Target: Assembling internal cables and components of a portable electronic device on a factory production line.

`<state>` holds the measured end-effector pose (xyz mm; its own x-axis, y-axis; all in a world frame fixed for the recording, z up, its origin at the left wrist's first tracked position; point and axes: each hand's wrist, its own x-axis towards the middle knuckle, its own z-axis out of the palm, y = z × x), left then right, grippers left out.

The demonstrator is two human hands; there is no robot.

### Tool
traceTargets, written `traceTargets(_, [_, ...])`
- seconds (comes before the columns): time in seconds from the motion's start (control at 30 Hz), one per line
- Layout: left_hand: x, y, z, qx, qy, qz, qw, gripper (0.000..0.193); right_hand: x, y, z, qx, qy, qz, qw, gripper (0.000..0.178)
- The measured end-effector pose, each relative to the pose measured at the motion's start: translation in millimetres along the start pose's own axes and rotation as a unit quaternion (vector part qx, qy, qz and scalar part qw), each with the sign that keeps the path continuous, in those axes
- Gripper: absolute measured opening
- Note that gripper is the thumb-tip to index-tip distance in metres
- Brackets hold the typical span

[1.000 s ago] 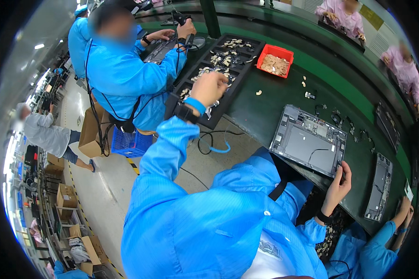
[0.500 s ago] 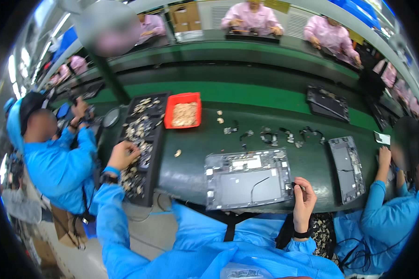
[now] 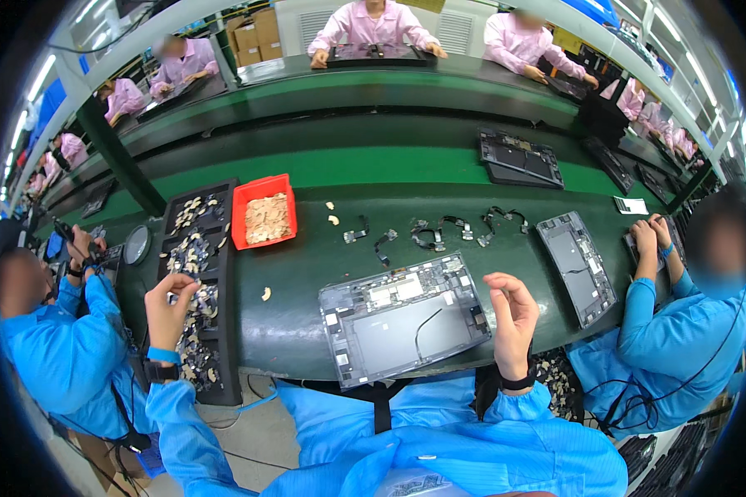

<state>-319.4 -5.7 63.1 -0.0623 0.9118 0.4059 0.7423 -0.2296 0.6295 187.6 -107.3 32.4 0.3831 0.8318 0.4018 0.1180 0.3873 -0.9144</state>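
My left hand (image 3: pixel 167 313) is raised at the left edge of a long black compartment tray (image 3: pixel 232 331), thumb and fingertips pinched together. Whatever the pinch holds, if anything, is too small to make out. Small pale and dark pieces (image 3: pixel 192 258) lie heaped in the tray. My right hand (image 3: pixel 515 323) hovers just off the right edge of a grey device housing (image 3: pixel 389 331), fingers half curled and a little apart, with nothing visible between them. The housing lies tilted at the front edge of the green bench, its circuit parts along the far side and a thin black cable inside.
A red bin (image 3: pixel 239 214) of tan pieces stands beside the tray. Several ribbon-cable parts (image 3: pixel 429 236) lie beyond the housing, with a loose pale piece (image 3: pixel 266 294) to its left. Another housing (image 3: pixel 574 269) rests at the right, near a co-worker's hands (image 3: pixel 651 232). Stacked housings (image 3: pixel 518 157) sit farther back.
The whole view has shifted and turned. My right hand has come away from the housing's right edge. My left hand stays by the tray, its fingers now pinched nearer the tray's left side.
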Motion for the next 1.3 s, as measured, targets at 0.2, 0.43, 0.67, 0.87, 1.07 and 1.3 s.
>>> traceTargets(0.2, [13,-6,-7,-0.13,0.071,-0.028,0.989,0.022,-18,-2,7,0.034,-0.019,0.046,0.998,0.012])
traceTargets(0.43, [-4,86,5,-0.261,0.066,-0.002,0.963,0.023,-13,-29,35,0.065,-0.191,0.095,0.975,0.019])
traceTargets(0.67, [-31,200,108,-0.571,0.011,-0.01,0.821,0.019,15,-50,99,0.034,-0.315,0.101,0.943,0.027])
traceTargets(0.87, [-19,232,189,-0.686,-0.14,-0.088,0.708,0.02,67,-21,86,0.126,-0.127,-0.043,0.983,0.025])
traceTargets(1.07, [16,226,211,-0.421,-0.016,0.106,0.901,0.028,114,-1,68,-0.056,-0.121,-0.073,0.988,0.023])
traceTargets(1.3, [38,184,227,-0.373,0.0,0.175,0.911,0.023,112,36,105,0.007,-0.217,-0.077,0.973,0.023])
